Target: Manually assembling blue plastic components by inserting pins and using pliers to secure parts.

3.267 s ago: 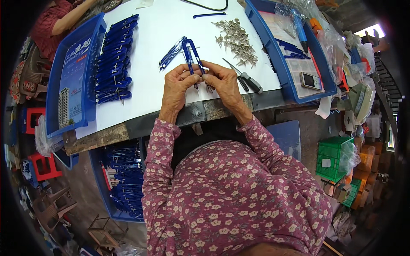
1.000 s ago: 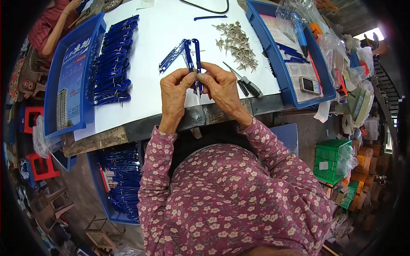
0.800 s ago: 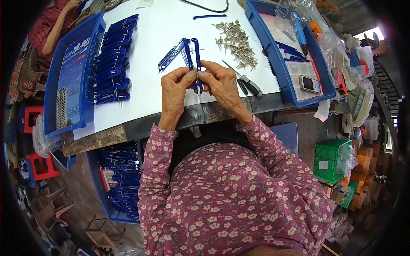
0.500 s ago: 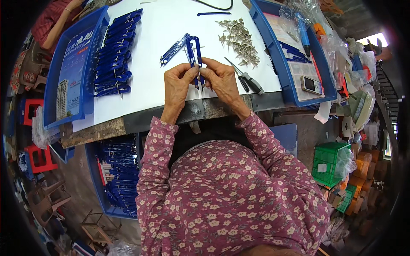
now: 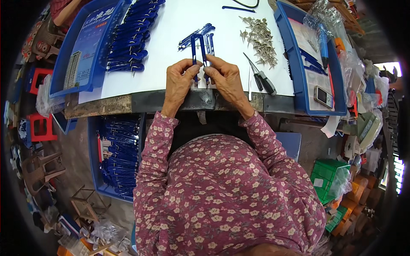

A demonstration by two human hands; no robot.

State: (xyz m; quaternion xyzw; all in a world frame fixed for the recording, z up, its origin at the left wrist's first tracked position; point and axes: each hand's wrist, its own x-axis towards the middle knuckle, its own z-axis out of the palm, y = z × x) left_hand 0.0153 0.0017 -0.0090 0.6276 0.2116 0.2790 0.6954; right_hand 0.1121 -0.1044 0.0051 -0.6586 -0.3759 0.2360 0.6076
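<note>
A slim blue U-shaped piece [image 5: 198, 37] stands between my hands above the table's front edge, its bend pointing away from me. Thumb and fingers of my left hand [image 5: 179, 82] pinch its left leg near the end. The other leg is gripped the same way by my right hand [image 5: 227, 80]. Just beyond lies a small group of blue pieces [image 5: 208, 28] on the white sheet. To the right is a heap of small silvery metal parts [image 5: 262, 42]. A grey-and-black screwdriver [image 5: 268, 84] rests nearer, beside a dark-handled pointed tool [image 5: 257, 79].
Rows of blue pieces [image 5: 130, 40] are piled at the left, beside a blue tray [image 5: 99, 73]. Another blue tray [image 5: 300, 91] at the right holds a mobile phone [image 5: 323, 97]. Below the table edge sits a blue crate [image 5: 95, 162] of similar pieces. Another person's arm [image 5: 66, 12] shows far left.
The two legs of the blue piece are now farther apart, and my hands have spread slightly. The whole view has shifted, so the table sits higher and farther right.
</note>
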